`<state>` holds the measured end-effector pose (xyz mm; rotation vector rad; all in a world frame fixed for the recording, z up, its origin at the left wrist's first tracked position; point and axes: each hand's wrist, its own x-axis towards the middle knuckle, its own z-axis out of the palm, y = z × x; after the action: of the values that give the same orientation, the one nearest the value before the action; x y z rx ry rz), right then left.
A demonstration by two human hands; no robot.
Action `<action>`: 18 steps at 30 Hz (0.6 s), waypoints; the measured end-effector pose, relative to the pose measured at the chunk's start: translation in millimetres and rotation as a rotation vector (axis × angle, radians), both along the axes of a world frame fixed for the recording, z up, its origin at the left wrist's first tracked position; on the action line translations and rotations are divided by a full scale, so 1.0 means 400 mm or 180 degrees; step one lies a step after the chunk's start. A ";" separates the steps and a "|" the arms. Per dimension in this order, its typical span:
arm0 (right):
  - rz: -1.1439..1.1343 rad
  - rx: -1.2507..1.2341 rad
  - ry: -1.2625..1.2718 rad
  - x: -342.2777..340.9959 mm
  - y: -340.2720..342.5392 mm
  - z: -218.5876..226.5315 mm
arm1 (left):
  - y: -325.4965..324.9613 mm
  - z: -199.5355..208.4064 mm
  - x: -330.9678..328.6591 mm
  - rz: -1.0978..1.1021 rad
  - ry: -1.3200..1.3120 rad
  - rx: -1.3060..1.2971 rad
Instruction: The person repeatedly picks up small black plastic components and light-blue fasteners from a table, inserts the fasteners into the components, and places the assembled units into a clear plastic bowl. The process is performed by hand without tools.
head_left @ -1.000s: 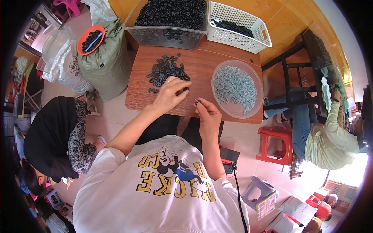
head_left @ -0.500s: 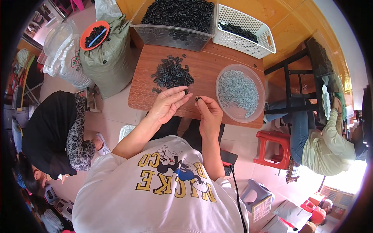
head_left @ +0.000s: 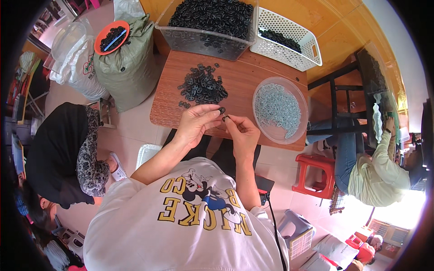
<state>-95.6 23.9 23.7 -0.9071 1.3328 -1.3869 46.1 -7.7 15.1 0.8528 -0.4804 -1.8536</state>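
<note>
My left hand point(head_left: 194, 124) is closed in a pinch over the front of the brown table. Between its thumb and fingertips is a small black oval plastic piece point(head_left: 221, 110). Close beside it, my right hand point(head_left: 244, 134) pinches a small dark piece point(head_left: 225, 118), mostly covered by the fingertips. The two pieces are nearly touching. Beyond my left hand lies a loose pile of black oval plastic pieces point(head_left: 204, 85), which look holed. To the right of my right hand, a round clear tray point(head_left: 266, 134) holds many small silvery metal parts point(head_left: 276, 108).
At the table's point(head_left: 242, 74) far edge stand a clear bin point(head_left: 199, 39) of black pieces and a white perforated basket point(head_left: 312, 56). Left are a stuffed sack point(head_left: 122, 79), an orange bowl point(head_left: 98, 47) and a seated person point(head_left: 56, 153). A red stool point(head_left: 312, 174) and another person point(head_left: 377, 174) are right.
My right hand has moved a little left and up, bringing its piece close to the one in my left hand. The whole view has shifted slightly.
</note>
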 end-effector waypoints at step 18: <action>0.0358 -0.0082 -0.0501 0.006 0.004 -0.004 | 0.029 0.015 0.006 -0.0266 -0.0934 -0.0886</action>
<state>-93.2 25.6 22.1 -0.8584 1.1312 -1.3620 48.7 4.1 21.1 0.9271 -0.9470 -1.6903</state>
